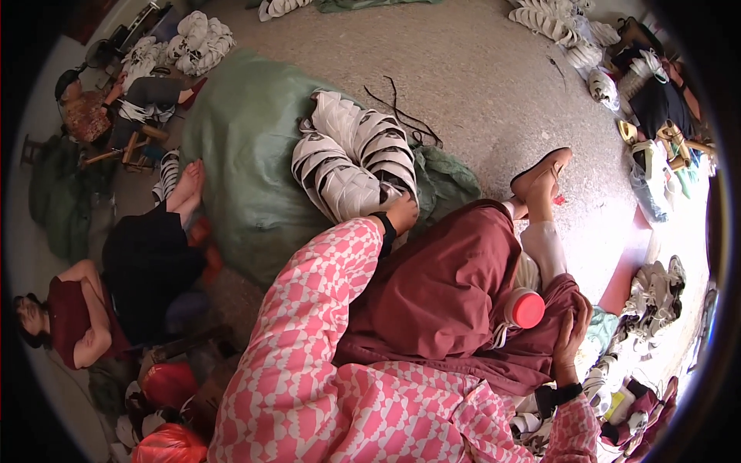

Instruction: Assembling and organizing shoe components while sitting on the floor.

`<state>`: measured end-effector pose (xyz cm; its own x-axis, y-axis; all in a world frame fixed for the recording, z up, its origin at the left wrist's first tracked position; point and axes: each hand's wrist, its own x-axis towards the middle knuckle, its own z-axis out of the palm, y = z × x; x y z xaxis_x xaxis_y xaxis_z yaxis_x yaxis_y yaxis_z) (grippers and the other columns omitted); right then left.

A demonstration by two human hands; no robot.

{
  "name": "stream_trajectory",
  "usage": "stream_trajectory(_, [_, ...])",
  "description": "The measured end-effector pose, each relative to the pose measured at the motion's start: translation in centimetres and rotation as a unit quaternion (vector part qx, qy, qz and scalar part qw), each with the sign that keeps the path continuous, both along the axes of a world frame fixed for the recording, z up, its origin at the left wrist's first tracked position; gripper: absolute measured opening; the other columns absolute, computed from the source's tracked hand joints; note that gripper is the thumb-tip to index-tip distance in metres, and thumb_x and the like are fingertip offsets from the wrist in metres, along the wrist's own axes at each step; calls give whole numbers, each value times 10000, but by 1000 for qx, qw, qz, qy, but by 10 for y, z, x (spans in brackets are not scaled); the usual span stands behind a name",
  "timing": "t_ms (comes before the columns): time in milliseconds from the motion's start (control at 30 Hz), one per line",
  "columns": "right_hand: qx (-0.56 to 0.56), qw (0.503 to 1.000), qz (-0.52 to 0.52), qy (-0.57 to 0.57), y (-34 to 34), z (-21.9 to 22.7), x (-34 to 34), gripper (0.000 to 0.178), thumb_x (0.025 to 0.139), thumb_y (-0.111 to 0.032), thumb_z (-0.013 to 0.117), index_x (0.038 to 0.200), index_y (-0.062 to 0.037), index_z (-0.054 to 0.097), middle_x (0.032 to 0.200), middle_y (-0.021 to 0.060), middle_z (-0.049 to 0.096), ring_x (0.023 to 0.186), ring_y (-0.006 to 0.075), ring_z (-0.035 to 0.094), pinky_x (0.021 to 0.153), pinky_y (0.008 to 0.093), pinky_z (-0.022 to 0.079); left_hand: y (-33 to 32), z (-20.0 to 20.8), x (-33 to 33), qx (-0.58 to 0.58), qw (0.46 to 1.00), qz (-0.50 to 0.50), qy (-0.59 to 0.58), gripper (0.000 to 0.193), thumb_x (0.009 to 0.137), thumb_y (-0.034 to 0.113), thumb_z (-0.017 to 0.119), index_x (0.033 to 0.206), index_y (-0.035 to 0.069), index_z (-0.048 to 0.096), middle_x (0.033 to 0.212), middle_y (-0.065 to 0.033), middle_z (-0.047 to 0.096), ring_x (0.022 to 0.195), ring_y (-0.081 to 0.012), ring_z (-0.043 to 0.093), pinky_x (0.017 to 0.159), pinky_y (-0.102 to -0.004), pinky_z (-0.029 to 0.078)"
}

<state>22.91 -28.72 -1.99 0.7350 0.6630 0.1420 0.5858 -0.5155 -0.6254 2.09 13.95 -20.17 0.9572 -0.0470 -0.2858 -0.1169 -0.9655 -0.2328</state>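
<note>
My left hand [400, 211] is at the near end of a bundle of white shoe uppers [340, 181], its fingers curled onto the last upper. The uppers are nested in curved rows with dark gaps between them. They lie partly on a large green sack [239, 162] on the floor. My right hand [572, 333] rests on my maroon-trousered knee with fingers stretched out and nothing in it. Between my legs stands a container with a red lid [526, 310], with some white cord beside it.
Dark laces [409, 116] lie on the floor past the bundle. A person [73, 312] sits at the left with arms folded; another [85, 108] works farther back by a wooden stool [139, 150]. Piles of shoes [656, 289] and more uppers [544, 21] line the right side.
</note>
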Motion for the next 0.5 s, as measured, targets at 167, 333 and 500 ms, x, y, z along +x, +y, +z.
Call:
stream_trajectory(167, [2, 1000, -19, 11, -3, 5, 2, 394, 913, -205, 423, 1206, 40, 518, 1214, 208, 495, 1151, 340, 476, 1031, 390, 329, -14, 33, -7, 31, 995, -90, 30, 127, 779, 281, 608, 753, 246, 728, 845, 67, 645, 887, -144, 563, 790, -328, 355])
stream_trajectory(333, [30, 999, 0, 15, 4, 3, 2, 390, 906, -187, 428, 1213, 38, 516, 1213, 211, 497, 1152, 343, 480, 1029, 391, 333, 10, 21, -101, -153, 985, -51, -57, 151, 786, 293, 627, 891, 247, 727, 1040, 75, 639, 1045, -138, 552, 865, -342, 344])
stream_trajectory(500, [32, 999, -9, 5, -3, 4, 4, 376, 903, -169, 442, 1209, 33, 523, 1218, 206, 501, 1153, 340, 481, 1027, 388, 338, 1, 73, -89, 126, 957, -175, 196, 151, 789, 268, 606, 876, 220, 720, 886, 82, 655, 944, -146, 577, 895, -311, 336])
